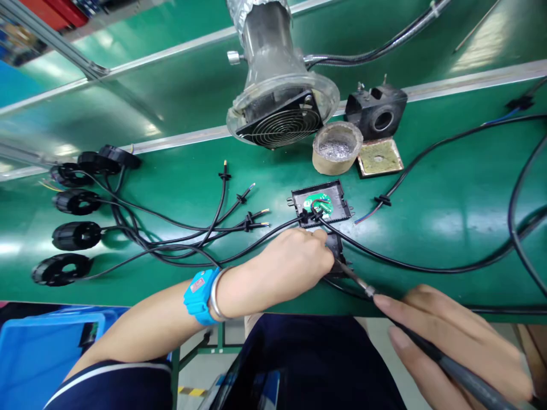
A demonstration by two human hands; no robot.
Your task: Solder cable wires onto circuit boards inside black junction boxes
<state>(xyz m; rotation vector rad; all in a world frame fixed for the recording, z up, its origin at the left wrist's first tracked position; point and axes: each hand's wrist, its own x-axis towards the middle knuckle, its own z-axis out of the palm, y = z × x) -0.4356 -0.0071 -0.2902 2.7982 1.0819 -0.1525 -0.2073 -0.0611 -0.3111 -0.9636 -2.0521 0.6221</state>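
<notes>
My right hand (453,341) is wrapped round a soldering iron (431,347), its metal tip pointing left, close beside my left hand. With fingers curled, my left hand (294,256) lies over a second black plastic housing (334,245); what its fingers grip is hidden beneath them. Just beyond it lies an open black plastic case (341,205) with a round green circuit board (314,201) inside. A black cable (273,228) enters the case from the left, and another black cable (384,259) leads off to the right.
Several round black fittings (77,235) with cables lie at left. A fume extractor fan (282,125) hangs above. Behind the case stand a solder-filled bowl (335,149), a sponge tray (380,158) and a black iron holder (376,111). More cable (427,151) curves at right.
</notes>
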